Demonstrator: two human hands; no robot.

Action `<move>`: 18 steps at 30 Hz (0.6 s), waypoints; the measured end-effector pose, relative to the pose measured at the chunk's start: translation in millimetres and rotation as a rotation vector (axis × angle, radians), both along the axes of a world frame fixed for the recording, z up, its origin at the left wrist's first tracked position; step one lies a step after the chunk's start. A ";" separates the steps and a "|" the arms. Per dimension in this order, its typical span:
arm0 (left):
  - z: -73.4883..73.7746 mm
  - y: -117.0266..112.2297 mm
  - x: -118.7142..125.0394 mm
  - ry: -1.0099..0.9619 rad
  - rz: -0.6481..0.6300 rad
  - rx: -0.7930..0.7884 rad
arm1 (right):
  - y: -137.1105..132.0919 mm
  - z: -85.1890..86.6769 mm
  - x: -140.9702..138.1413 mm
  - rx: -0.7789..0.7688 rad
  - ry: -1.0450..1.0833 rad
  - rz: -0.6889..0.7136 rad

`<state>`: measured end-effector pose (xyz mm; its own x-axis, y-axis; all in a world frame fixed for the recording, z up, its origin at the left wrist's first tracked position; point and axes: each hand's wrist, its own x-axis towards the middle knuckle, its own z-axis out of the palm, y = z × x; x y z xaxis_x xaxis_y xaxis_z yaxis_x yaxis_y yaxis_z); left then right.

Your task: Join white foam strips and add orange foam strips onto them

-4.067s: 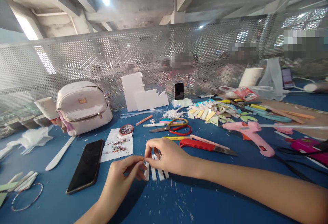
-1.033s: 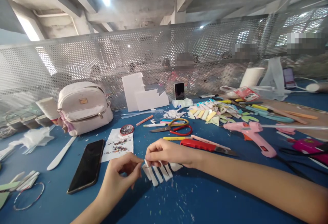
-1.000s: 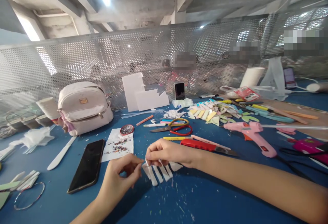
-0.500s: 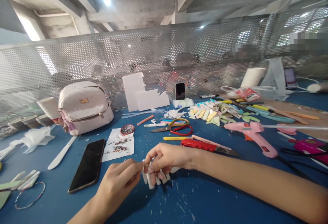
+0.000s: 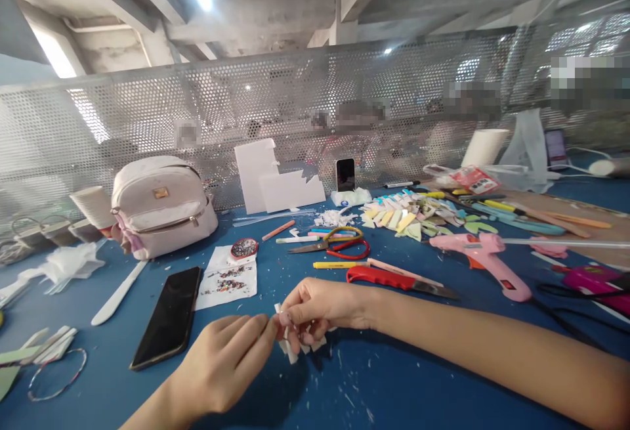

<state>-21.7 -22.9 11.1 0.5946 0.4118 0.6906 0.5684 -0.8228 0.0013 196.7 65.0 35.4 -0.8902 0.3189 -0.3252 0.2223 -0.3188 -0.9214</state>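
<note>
over the blue surface [image 5: 418, 384], right in the middle, brings both hands close, seeming to touch at the fingertips. turns the left hand [image 5: 226, 361] back side up now, with fingers side by side and no big gap by the thumb like a second ago. can't tell about any clamping there: too hidden. curls the right hand [image 5: 317, 305] low over the white strips [image 5: 291, 353], with thumb and finger together, clamped on a strip by the look of it. covers most of the strips now, compared with a clear row just before; shows only some ends poking out below. likely means tiny, close work on the strips. leaves the scissors [image 5: 321, 245], the red-handled tool [image 5: 381, 278] and the black phone [image 5: 167, 318] alone nearby.
</note>
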 end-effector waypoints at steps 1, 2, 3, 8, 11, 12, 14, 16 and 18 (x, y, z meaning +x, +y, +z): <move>2.1 -0.3 1.0 0.055 -0.018 0.051 | -0.5 0.0 0.2 0.003 0.001 0.010; 4.0 -0.6 2.1 0.098 -0.028 0.095 | -0.8 -0.2 0.5 0.007 -0.001 0.018; 5.5 -0.6 3.1 0.129 -0.032 0.130 | -0.7 -0.6 0.8 0.013 -0.006 0.022; 7.3 0.2 5.9 0.156 -0.040 0.215 | 1.1 -4.0 2.3 0.056 -0.022 0.018; 6.1 0.1 6.8 0.129 -0.025 0.199 | 1.2 -3.6 2.1 0.072 -0.017 0.011; 5.4 0.0 7.4 0.113 -0.014 0.183 | 1.0 -2.8 2.0 0.076 -0.015 0.010; 3.3 0.2 9.1 0.066 0.015 0.139 | 0.5 -0.7 2.1 0.084 -0.013 0.005; 0.3 1.2 11.1 0.002 0.052 0.088 | 0.2 1.0 2.6 0.090 -0.010 -0.001; -2.9 3.1 12.5 -0.056 0.081 0.045 | 0.6 1.6 3.2 0.084 -0.004 -0.007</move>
<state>-9.2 -19.7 8.2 0.5211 0.4247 0.7404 0.6327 -0.7744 -0.0011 199.9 65.6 37.0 -0.8866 0.3517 -0.3006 0.2241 -0.2419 -0.9441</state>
